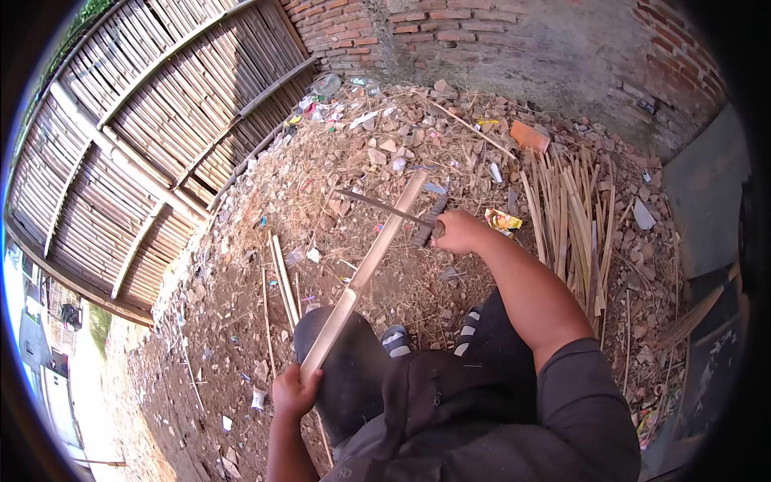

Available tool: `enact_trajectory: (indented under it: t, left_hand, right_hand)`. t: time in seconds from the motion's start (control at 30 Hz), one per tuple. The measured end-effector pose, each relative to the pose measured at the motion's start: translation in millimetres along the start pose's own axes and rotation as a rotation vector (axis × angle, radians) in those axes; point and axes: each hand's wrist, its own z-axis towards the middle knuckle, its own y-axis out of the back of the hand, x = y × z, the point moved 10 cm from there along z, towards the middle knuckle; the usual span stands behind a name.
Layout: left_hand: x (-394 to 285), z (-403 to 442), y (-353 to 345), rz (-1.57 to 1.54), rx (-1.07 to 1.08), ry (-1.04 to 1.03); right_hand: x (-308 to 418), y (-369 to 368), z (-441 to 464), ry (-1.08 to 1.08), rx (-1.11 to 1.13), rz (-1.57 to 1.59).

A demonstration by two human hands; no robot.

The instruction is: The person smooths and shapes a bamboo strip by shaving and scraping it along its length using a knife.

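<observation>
Well, left grip [295,392] closed round bamboo [368,270].

1 head camera, looking forward and down.

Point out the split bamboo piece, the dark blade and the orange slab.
Split bamboo piece [367,267], head view: middle of its length.
Dark blade [377,205], head view: mid-blade.
Orange slab [530,136], head view: its flat face.
</observation>
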Motion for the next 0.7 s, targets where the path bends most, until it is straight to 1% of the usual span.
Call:
enact_trajectory:
  t: [0.1, 0.23, 0.27, 0.37, 0.4, 0.5, 0.53, 0.63, 0.67, 0.7]
  left_hand:
    - [-1, -1, -4, -0.018, 0.026, -0.007]
    - [1, 2, -6, -0.049, 0.028, -0.015]
    - [2, 2, -6, -0.057, 0.025, -0.020]
    - [10, -1, -9, -0.036, 0.007, -0.009]
    - [10, -1, -9, -0.025, -0.003, -0.011]
    - [3, -1, -4, -0.005, -0.018, 0.014]
    - [2, -1, -3, 0.000, -0.003, 0.014]
    - [1, 1, -5, -0.002, 0.031, 0.011]
    - [1, 2, -5, -0.011, 0.034, 0.009]
    - [0, 2, -5, -0.019, 0.037, 0.008]
  right_hand:
    - [21, -7, -16, 0.059, 0.066, -0.029]
    - [64, -22, -34, 0.190, 0.220, -0.250]
    - [70, -19, -37, 0.210, 0.219, -0.269]
    - [50, -18, -20, 0.171, 0.209, -0.113]
    - [32, -20, -9, 0.141, 0.146, -0.015]
    - [11, -8, -3, -0.005, 0.068, 0.023]
    - [11, -9, -5, -0.012, 0.085, 0.024]
    - [28, -14, -17, 0.027, 0.101, -0.077]
    - [41, -20, -22, 0.103, 0.169, -0.100]
    - [50, -24, -26, 0.143, 0.184, -0.152]
